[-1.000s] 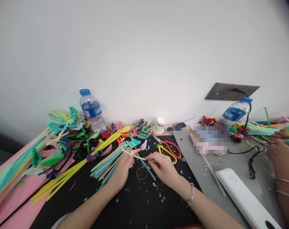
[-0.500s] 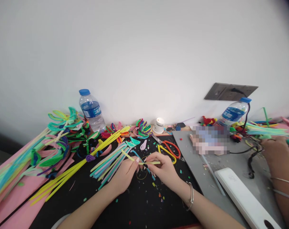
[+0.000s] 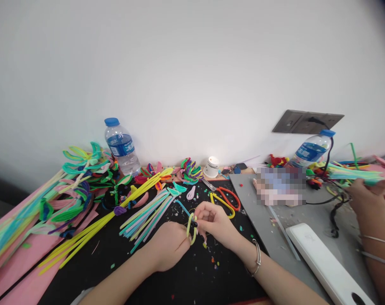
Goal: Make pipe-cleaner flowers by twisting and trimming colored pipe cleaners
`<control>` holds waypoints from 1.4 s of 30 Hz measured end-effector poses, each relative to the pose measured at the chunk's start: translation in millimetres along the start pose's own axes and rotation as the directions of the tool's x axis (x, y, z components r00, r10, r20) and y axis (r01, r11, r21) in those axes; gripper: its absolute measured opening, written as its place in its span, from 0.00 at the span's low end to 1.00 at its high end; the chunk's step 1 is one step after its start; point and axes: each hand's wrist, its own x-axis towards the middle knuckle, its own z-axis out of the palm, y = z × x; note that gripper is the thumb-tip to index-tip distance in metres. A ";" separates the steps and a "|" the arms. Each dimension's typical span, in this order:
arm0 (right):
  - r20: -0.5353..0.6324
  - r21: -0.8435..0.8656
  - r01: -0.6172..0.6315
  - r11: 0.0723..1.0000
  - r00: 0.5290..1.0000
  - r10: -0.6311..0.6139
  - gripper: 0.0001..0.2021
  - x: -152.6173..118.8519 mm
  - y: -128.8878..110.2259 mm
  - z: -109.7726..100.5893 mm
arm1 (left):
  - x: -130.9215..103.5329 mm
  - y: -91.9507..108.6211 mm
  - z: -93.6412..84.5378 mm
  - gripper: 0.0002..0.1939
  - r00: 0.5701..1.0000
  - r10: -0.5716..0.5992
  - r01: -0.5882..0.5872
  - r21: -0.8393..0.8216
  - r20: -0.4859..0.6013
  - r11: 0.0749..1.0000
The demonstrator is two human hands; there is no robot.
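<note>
Over the black mat, my left hand is closed with its fingertips on a pale yellow-green pipe cleaner, which is bent into a loop. My right hand pinches the same pipe cleaner from the other side, close to a small dark piece. A blue pipe cleaner sticks out up and to the left from between the hands. How the pieces join is hidden by the fingers.
Scissors lie behind my right hand. Bundled pastel pipe cleaners, yellow ones and a water bottle stand or lie left. At right are a white power bank-like object and another person's hand.
The pale yellow-green pipe cleaner, nearly straight before, is now curled into a loop. My left hand has turned over and moved slightly down. The other person's hand has shifted and holds pale green strands.
</note>
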 end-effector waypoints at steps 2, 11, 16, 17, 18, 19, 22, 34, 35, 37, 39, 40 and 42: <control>0.019 -0.034 0.000 0.999 1.000 0.001 0.08 -0.7 -0.6 0.4 | -0.1 -1.8 1.8 0.18 0.999 0.002 -0.003 0.049 0.034 0.999; -0.176 -0.082 0.070 0.994 0.981 -0.083 0.09 1.0 -0.9 -3.9 | 2.6 -0.1 0.9 0.18 0.998 -0.060 0.063 0.123 -0.032 0.990; -0.332 0.027 0.152 0.988 0.934 -0.134 0.12 6.0 0.7 -9.5 | 6.9 -2.3 -7.1 0.12 0.972 -0.138 0.149 0.047 -0.189 0.988; -0.339 0.041 0.156 0.987 0.932 -0.133 0.12 6.3 1.3 -9.9 | 7.4 -3.5 -8.2 0.11 0.972 -0.128 0.139 0.046 -0.195 0.989; -0.341 0.051 0.155 0.987 0.931 -0.128 0.12 6.3 1.8 -10.0 | 7.8 -4.7 -9.0 0.11 0.973 -0.114 0.126 0.051 -0.199 0.991; -0.340 0.055 0.151 0.987 0.932 -0.124 0.12 6.2 2.1 -10.1 | 8.0 -6.0 -9.7 0.11 0.974 -0.098 0.114 0.064 -0.205 0.991; -0.322 0.020 0.149 0.989 0.937 -0.135 0.12 5.3 1.5 -10.0 | 7.7 -10.1 -10.4 0.13 0.971 -0.050 0.079 0.115 -0.233 0.990; -0.227 -0.473 0.239 0.848 0.897 -0.380 0.06 5.4 -0.5 -27.1 | 5.9 -16.3 -12.5 0.15 0.975 0.009 0.007 0.070 -0.223 0.998; -0.204 -0.503 0.252 0.827 0.895 -0.397 0.06 5.3 -0.9 -29.4 | 6.2 -16.3 -12.5 0.15 0.975 -0.001 0.013 0.055 -0.223 0.998; -0.148 -0.563 0.281 0.778 0.891 -0.429 0.06 5.1 -2.3 -33.6 | 6.8 -16.0 -12.8 0.15 0.974 -0.021 0.028 0.027 -0.226 0.999; -0.096 -0.585 0.304 0.752 0.894 -0.437 0.07 5.2 -3.5 -37.1 | 7.7 -15.3 -13.7 0.16 0.973 -0.043 0.045 0.002 -0.227 0.999; -0.082 -0.572 0.309 0.760 0.900 -0.428 0.08 5.4 -3.7 -38.4 | 8.1 -14.9 -14.3 0.16 0.973 -0.052 0.052 -0.008 -0.225 0.999; -0.076 -0.501 0.293 0.814 0.922 -0.379 0.09 6.2 -3.0 -40.6 | 8.8 -14.2 -15.6 0.16 0.973 -0.063 0.058 -0.027 -0.221 0.998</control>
